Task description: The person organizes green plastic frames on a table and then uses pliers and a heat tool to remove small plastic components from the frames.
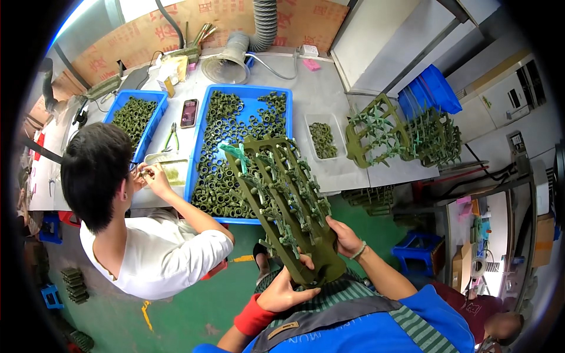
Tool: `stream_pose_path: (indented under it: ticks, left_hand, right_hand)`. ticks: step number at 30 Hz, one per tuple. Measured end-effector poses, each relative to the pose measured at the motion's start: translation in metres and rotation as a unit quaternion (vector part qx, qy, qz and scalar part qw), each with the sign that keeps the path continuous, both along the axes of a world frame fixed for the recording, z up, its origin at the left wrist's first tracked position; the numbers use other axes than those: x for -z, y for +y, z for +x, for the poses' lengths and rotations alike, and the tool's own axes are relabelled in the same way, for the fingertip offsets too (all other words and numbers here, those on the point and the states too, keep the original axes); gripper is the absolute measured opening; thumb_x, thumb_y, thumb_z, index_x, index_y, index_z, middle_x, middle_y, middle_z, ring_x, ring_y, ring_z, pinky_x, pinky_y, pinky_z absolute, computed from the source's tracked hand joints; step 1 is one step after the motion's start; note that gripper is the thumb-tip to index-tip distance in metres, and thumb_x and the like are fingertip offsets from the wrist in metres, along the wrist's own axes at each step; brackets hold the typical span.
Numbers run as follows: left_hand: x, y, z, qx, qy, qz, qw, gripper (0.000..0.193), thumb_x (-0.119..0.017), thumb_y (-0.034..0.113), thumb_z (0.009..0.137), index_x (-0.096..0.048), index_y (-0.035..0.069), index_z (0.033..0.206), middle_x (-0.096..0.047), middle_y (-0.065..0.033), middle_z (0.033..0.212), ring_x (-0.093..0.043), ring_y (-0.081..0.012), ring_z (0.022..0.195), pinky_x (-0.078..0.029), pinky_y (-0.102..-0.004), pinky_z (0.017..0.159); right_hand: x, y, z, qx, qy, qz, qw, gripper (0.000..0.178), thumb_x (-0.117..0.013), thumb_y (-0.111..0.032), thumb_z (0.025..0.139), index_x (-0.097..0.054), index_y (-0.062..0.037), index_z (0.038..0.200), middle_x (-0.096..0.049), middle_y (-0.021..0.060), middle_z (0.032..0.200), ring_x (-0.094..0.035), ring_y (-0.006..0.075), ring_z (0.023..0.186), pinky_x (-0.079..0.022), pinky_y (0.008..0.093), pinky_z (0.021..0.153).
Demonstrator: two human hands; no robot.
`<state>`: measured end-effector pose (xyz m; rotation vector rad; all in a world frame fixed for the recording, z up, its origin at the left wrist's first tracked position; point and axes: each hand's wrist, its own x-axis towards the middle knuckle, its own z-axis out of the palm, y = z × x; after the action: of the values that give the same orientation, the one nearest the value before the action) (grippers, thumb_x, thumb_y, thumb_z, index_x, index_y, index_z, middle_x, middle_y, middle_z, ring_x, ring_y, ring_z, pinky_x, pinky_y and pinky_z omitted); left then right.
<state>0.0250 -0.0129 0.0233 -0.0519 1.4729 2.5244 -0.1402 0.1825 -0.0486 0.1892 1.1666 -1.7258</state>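
Note:
I hold a dark green wax casting tree (306, 232), a frame of long bars set with rows of small lighter green parts. It tilts up and away from me over the table's front edge, with a teal piece (236, 154) at its far left corner. My left hand (288, 291), a red band at its wrist, is closed around the near left end, thumb and fingers on either side. Gripping the near right side is my right hand (346, 236), with a thin bracelet on its wrist. The tree hides part of each hand's fingers.
Behind the tree stands a blue tray (288, 109) of green rings. On the left a co-worker in white (156, 253) handles a small part. A clear tub (323, 138) and more casting trees (376, 132) lie right; a blue stool (418, 253) stands on the floor.

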Motion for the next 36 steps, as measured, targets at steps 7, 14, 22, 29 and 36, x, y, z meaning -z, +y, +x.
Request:
stream_pose_path:
  ticks: [7, 14, 22, 29, 36]
  left_hand:
    - [-0.001, 0.002, 0.003, -0.007, 0.021, -0.041, 0.999, 0.055, -0.077, 0.002, 0.078, -0.043, 0.005, 0.122, -0.044, -0.0030, 0.115, -0.047, -0.0139, 0.108, -0.039, -0.0307, 0.096]
    - [-0.001, 0.005, 0.001, -0.005, 0.041, -0.089, 0.995, 0.054, -0.077, 0.005, 0.077, -0.044, 0.004, 0.121, -0.042, -0.0059, 0.116, -0.045, -0.0177, 0.110, -0.038, -0.0323, 0.099]
    - [0.002, 0.006, 0.001, -0.012, 0.059, -0.098, 0.993, 0.052, -0.079, 0.007, 0.078, -0.045, 0.007, 0.117, -0.039, -0.0055, 0.120, -0.043, -0.0175, 0.114, -0.035, -0.0327, 0.102]
    - [0.003, 0.004, 0.000, 0.008, 0.069, -0.101, 0.992, 0.056, -0.079, 0.008, 0.079, -0.043, 0.006, 0.123, -0.044, -0.0050, 0.116, -0.044, -0.0168, 0.112, -0.038, -0.0326, 0.099]
    - [-0.002, 0.004, -0.001, 0.017, 0.073, -0.095, 0.993, 0.052, -0.075, 0.008, 0.077, -0.046, 0.005, 0.121, -0.036, -0.0122, 0.121, -0.042, -0.0261, 0.116, -0.036, -0.0371, 0.103]
  right_hand:
    - [-0.001, -0.003, 0.000, -0.017, 0.020, -0.002, 1.000, 0.044, -0.039, -0.037, 0.106, -0.054, -0.0011, 0.128, -0.064, 0.0096, 0.118, -0.064, 0.0179, 0.106, -0.053, 0.0338, 0.093]
    - [0.017, 0.009, -0.002, -0.025, 0.004, -0.004, 1.000, 0.048, -0.039, -0.036, 0.106, -0.051, 0.0014, 0.133, -0.061, 0.0116, 0.128, -0.060, 0.0202, 0.115, -0.048, 0.0366, 0.101]
    - [0.009, 0.001, 0.002, -0.031, 0.013, -0.005, 0.999, 0.048, -0.040, -0.039, 0.106, -0.052, 0.0004, 0.132, -0.062, 0.0117, 0.125, -0.062, 0.0211, 0.112, -0.050, 0.0365, 0.098]
    - [0.006, 0.003, 0.005, -0.029, 0.000, -0.002, 1.000, 0.048, -0.039, -0.039, 0.106, -0.052, -0.0013, 0.133, -0.061, 0.0104, 0.128, -0.061, 0.0207, 0.114, -0.047, 0.0371, 0.101]
    - [0.007, 0.004, 0.013, -0.011, 0.010, -0.008, 1.000, 0.048, -0.040, -0.039, 0.106, -0.052, -0.0019, 0.134, -0.061, 0.0097, 0.129, -0.060, 0.0200, 0.115, -0.046, 0.0361, 0.102]
